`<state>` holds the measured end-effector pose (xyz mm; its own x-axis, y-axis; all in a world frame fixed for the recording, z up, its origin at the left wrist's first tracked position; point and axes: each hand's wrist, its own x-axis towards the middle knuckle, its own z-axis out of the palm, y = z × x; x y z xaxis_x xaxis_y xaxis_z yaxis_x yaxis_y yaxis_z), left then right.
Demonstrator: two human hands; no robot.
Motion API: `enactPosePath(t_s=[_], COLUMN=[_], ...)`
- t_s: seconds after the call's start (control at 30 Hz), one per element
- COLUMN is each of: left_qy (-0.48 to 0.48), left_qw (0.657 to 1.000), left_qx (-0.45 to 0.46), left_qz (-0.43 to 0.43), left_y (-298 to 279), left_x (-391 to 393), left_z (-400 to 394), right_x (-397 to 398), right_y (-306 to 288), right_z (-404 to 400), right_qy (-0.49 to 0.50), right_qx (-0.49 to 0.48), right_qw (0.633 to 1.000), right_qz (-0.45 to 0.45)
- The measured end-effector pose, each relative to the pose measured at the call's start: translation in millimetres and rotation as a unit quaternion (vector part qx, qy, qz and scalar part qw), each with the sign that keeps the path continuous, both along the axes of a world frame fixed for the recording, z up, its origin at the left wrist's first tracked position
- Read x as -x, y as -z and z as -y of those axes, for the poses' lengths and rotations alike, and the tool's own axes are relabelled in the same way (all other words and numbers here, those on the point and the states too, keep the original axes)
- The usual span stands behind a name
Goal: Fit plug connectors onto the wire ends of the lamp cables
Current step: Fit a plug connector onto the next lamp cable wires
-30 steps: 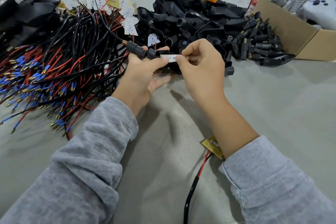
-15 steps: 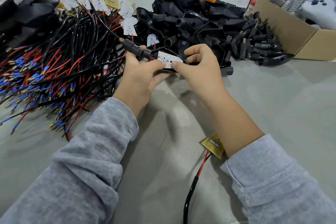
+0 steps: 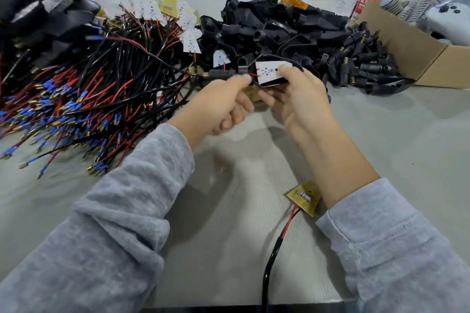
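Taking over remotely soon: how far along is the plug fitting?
Done: cannot tell. In hand: right hand holds a white LED board in a black housing; the blurred left hand is at its cable by the inline connector. Left: the big cable pile and loose plug connectors.

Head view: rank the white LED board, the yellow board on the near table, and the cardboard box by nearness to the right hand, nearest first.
1. White LED board: held in the right hand, at its fingertips.
2. Yellow board: on the table beside the right forearm, toward the person.
3. Cardboard box: far right, behind the black connector pile.
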<state>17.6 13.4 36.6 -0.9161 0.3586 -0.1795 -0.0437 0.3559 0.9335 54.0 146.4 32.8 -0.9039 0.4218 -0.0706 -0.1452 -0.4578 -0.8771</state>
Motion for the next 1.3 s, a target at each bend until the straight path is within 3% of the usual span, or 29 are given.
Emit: enactPosePath(t_s=[0.07, 0.13, 0.23, 0.4, 0.47, 0.63, 0.8, 0.93, 1.07, 1.2, 1.3], left_qy=[0.007, -0.047, -0.055, 0.078, 0.115, 0.133, 0.136, 0.038, -0.124, -0.234, -0.241], left_qw=[0.985, 0.944, 0.888, 0.959, 0.959, 0.932, 0.934, 0.921, 0.915, 0.893, 0.857], left_qx=[0.047, 0.025, 0.083, 0.093, 0.105, 0.158, 0.219, 0.291, 0.246, 0.229, 0.330], left_qz=[-0.163, -0.327, -0.448, -0.258, -0.238, -0.299, -0.247, -0.255, -0.294, -0.310, -0.314], left_y=[-3, -7, -13, -23, -32, -82, -112, -90, -61, -42, -30], left_x=[-6, -9, -7, -10, -13, -16, -9, 9, 47, 87, 106], left_z=[10, 25, 43, 46, 51, 79, 131, 165, 172, 164, 157], right_x=[1, 2, 0, -7, -9, 0, 35, 64, 95, 116, 115], right_y=[0, -3, -10, -26, -35, -67, -86, -75, -80, -80, -69], right_z=[-2, -4, -4, 1, 3, 20, 62, 101, 127, 125, 113], right_qy=[0.013, 0.013, -0.009, -0.030, -0.031, -0.085, -0.190, -0.219, -0.206, -0.207, -0.220], right_qx=[0.012, 0.028, 0.051, 0.050, 0.048, 0.047, -0.004, 0.001, -0.006, 0.066, 0.044], right_qw=[1.000, 0.999, 0.998, 0.997, 0.997, 0.993, 0.982, 0.975, 0.978, 0.975, 0.974], right_qz=[0.003, -0.008, -0.037, -0.041, -0.049, -0.065, -0.022, 0.024, -0.018, -0.046, -0.033])
